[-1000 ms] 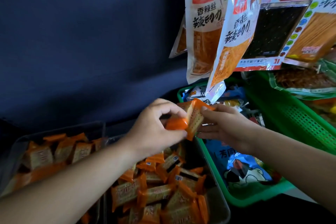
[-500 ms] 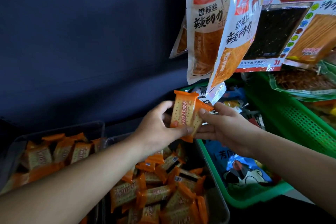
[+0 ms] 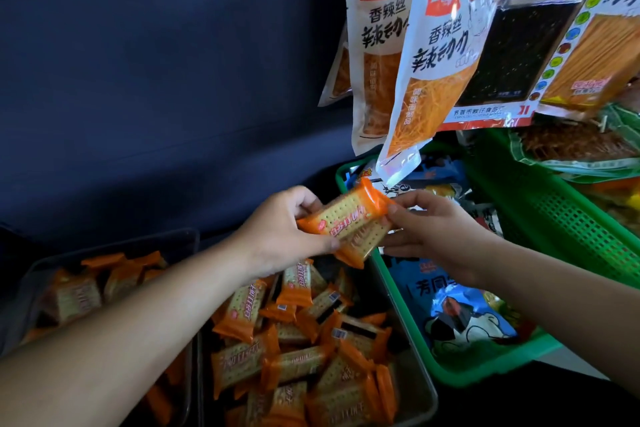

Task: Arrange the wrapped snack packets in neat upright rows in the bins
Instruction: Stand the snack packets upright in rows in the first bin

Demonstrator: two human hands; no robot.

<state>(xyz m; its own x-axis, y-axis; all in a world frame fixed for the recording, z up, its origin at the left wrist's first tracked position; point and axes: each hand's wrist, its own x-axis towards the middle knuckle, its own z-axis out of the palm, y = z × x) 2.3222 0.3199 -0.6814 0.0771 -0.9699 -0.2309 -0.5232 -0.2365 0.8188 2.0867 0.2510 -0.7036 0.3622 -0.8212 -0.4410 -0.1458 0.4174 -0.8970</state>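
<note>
A: What are we holding?

B: Our left hand [image 3: 284, 232] and right hand [image 3: 436, 236] both grasp a pair of orange cracker packets [image 3: 346, 218]. The packets are stacked one on the other, tilted, and held in the air above the far end of the middle bin [image 3: 420, 378]. The left hand's fingers curl round the left end. The right hand pinches the right end between thumb and fingertips.

A: What can we not make out?

B: The lower packet of the pair is mostly hidden behind the upper one. The print on the wrappers is too blurred to read. More loose packets [image 3: 294, 357] lie jumbled at all angles in the middle bin, whose near end runs off the bottom edge. Our left forearm crosses the left bin [image 3: 114, 243]. Its packets [image 3: 79, 295] are dim, and some seem to stand on edge, though we cannot be sure. The hanging snack bags [image 3: 377, 45] at upper right are cut off at the top.

A: And the surface and the room?

B: The two clear bins sit side by side. A green basket [image 3: 485, 371] stands just right of the middle bin and holds a blue bag [image 3: 460, 315]. A second green basket [image 3: 571, 218] sits farther right, running off the picture's edge. A dark blue wall [image 3: 156, 80] fills the background. What the bins rest on is almost wholly covered, so we cannot tell its kind.
</note>
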